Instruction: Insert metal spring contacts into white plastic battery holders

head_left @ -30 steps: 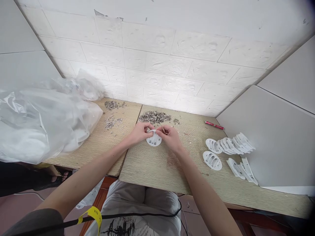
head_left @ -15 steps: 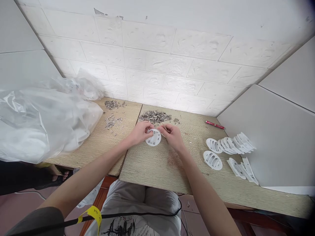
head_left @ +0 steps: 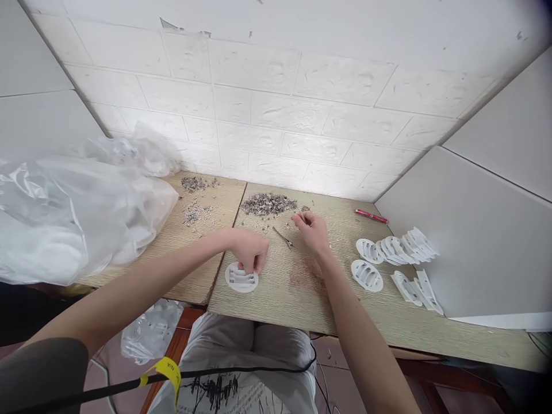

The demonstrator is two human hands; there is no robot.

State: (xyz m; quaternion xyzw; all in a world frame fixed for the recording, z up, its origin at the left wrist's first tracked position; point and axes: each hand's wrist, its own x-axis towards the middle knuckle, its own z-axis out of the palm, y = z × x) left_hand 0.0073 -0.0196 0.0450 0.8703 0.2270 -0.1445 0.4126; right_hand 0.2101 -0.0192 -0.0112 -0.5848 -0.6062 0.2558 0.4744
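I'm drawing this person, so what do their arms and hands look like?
The left hand and right hand wear no gloves. A dark grey sleeve shows on the left; none shows on the right. A black cable with a yellow tag runs lower in the picture.

Place: a small workshop corner for piecework with little parts.
Worktop: wood-grain tables [head_left: 284, 302] pushed together against a white brick-patterned wall [head_left: 293, 103].
Metal parts: a dense heap of tiny silvery-grey metal pieces [head_left: 268, 204], and two smaller silvery piles [head_left: 194, 198] to its left, all loose on the wood.
Plastic parts: white round slotted plastic discs [head_left: 401, 250], many alike, leaning in rows by a plain grey-white panel [head_left: 478, 230].
Tool: a thin metal tweezers-like tool [head_left: 283, 237] lying near the heap.
Stock: a bulging translucent plastic bag [head_left: 86, 218] with white shapes inside.
Floor: pinkish tiles [head_left: 129, 399], as far as the shadow lets me judge.
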